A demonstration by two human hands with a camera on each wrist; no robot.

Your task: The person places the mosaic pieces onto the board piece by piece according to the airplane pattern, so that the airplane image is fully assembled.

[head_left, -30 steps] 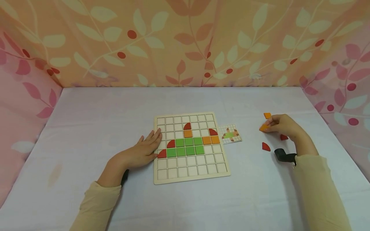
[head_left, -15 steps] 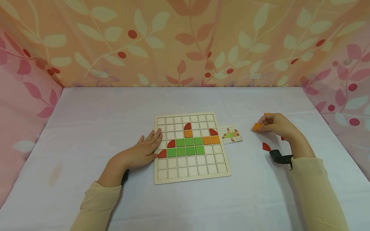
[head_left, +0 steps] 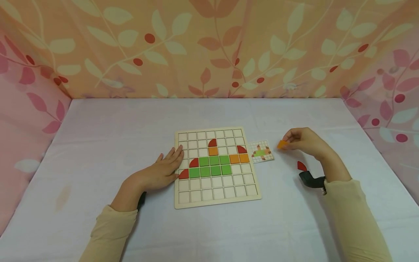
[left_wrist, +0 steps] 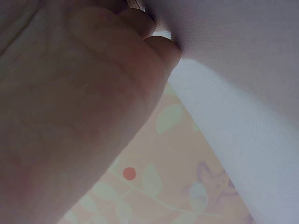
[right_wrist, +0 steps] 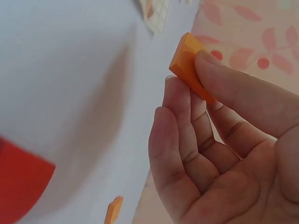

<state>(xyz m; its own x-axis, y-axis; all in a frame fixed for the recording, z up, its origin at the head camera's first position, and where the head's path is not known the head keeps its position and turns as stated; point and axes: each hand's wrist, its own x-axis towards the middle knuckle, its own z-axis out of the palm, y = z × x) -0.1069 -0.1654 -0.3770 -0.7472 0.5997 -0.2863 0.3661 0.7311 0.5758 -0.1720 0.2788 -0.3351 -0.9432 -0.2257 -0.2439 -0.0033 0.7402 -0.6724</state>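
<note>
My right hand (head_left: 302,142) pinches an orange square tile (head_left: 282,145) between thumb and fingers, just right of the small pattern card (head_left: 260,151). In the right wrist view the same orange tile (right_wrist: 187,60) stands tilted under the thumb, raised off the table. My left hand (head_left: 162,170) lies with straight fingers at the left edge of the wooden grid board (head_left: 217,203). Green tiles (head_left: 214,161) fill two rows in the middle of the board. Red quarter-round tiles (head_left: 184,174) and orange squares (head_left: 234,159) sit in cells around them.
A loose red quarter-round tile (head_left: 302,166) lies on the white-covered table (head_left: 124,120) near the right wrist's black camera mount (head_left: 311,180). Another orange tile (right_wrist: 113,210) shows behind the hand in the right wrist view. Leaf-patterned curtains (head_left: 216,47) stand around the table.
My right hand has moved left from the loose tiles toward the card, carrying the orange tile. The left hand and the board have stayed in place.
</note>
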